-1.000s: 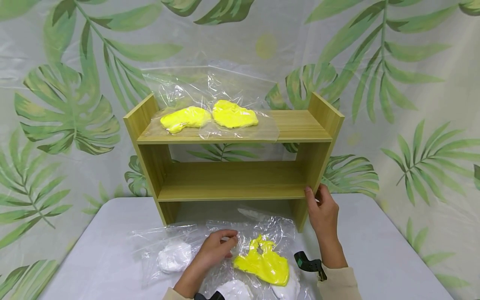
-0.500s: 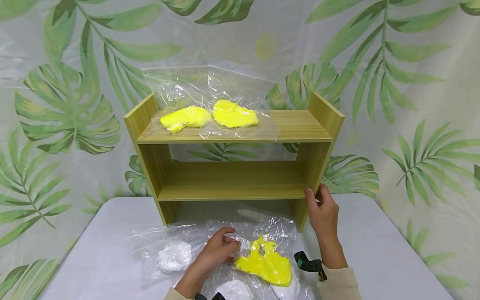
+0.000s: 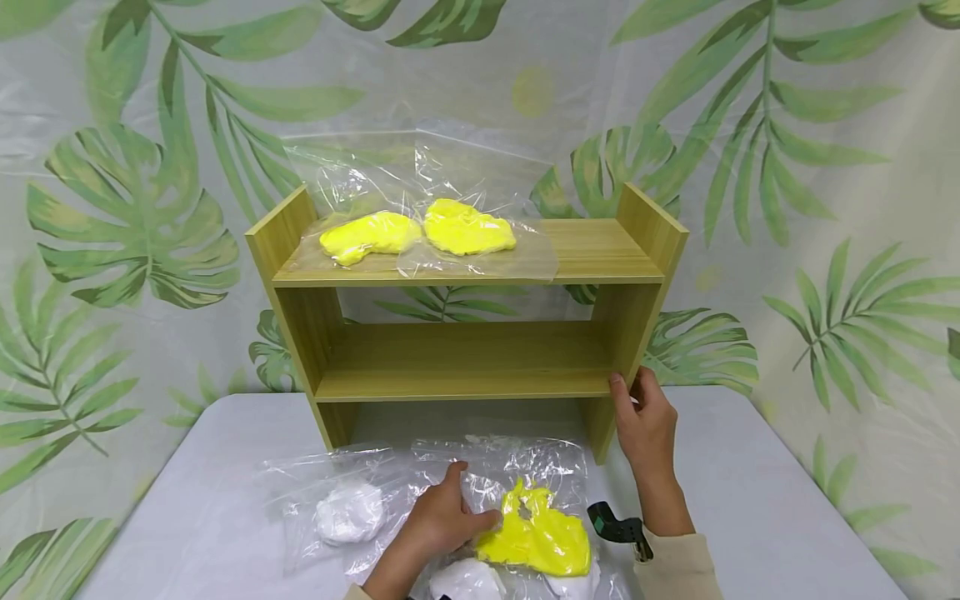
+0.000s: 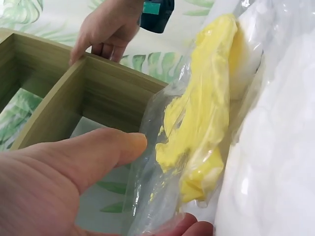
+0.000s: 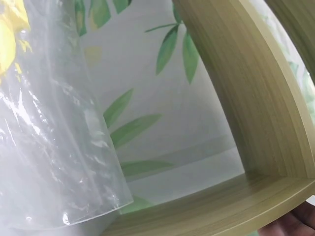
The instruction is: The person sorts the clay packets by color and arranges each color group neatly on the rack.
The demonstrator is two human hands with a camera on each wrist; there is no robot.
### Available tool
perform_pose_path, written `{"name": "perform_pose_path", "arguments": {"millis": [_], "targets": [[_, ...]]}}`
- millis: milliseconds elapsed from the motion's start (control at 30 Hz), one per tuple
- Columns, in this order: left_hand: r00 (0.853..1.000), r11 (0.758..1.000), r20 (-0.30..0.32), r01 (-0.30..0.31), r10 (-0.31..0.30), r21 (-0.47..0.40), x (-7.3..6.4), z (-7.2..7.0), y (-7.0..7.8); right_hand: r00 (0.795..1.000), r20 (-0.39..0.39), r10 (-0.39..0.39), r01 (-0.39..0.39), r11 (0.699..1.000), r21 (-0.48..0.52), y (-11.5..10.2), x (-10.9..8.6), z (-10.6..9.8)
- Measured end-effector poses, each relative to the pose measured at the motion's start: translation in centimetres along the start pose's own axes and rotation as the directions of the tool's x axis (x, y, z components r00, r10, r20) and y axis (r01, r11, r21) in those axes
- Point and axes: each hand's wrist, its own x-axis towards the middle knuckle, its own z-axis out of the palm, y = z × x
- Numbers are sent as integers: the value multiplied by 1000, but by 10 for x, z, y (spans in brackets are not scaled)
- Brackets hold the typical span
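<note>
The left hand (image 3: 442, 518), unclenched, has shifted right beside the bagged yellow lump (image 3: 536, 537), ragged and glossy; the right hand (image 3: 648, 427) grips the shelf (image 3: 465, 360).

Left hand (image 4: 59, 179) kinda spread at the edge of a clear plastic bag (image 4: 156, 202) with a raggedy yellow lump (image 4: 203, 93), white lump (image 4: 275, 137) alongside; right hand (image 4: 109, 27) up top, gripping the wooden shelf (image 4: 118, 84).
</note>
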Motion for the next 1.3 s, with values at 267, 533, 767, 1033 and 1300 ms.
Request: {"name": "perform_pose_path", "arguments": {"millis": [267, 533, 767, 1033, 1300], "targets": [[998, 994, -29, 54, -51, 96, -2, 5, -1, 1000, 0, -5, 5, 1000, 0, 0, 0, 0], [999, 997, -22, 27, -25, 73, -3, 9, -4, 1000, -6, -8, 8, 1000, -1, 1, 0, 0], [999, 999, -36, -3, 5, 43, 0, 13, -7, 1000, -3, -9, 9, 1000, -3, 2, 0, 0], [999, 996, 4, -33, 34, -86, 0, 9, -10, 1000, -5, -17, 17, 1000, -1, 2, 0, 1], [998, 977, 63, -4, 17, -211, 5, 4, -15, 1000, -7, -8, 8, 1000, -3, 2, 1, 0]]}}
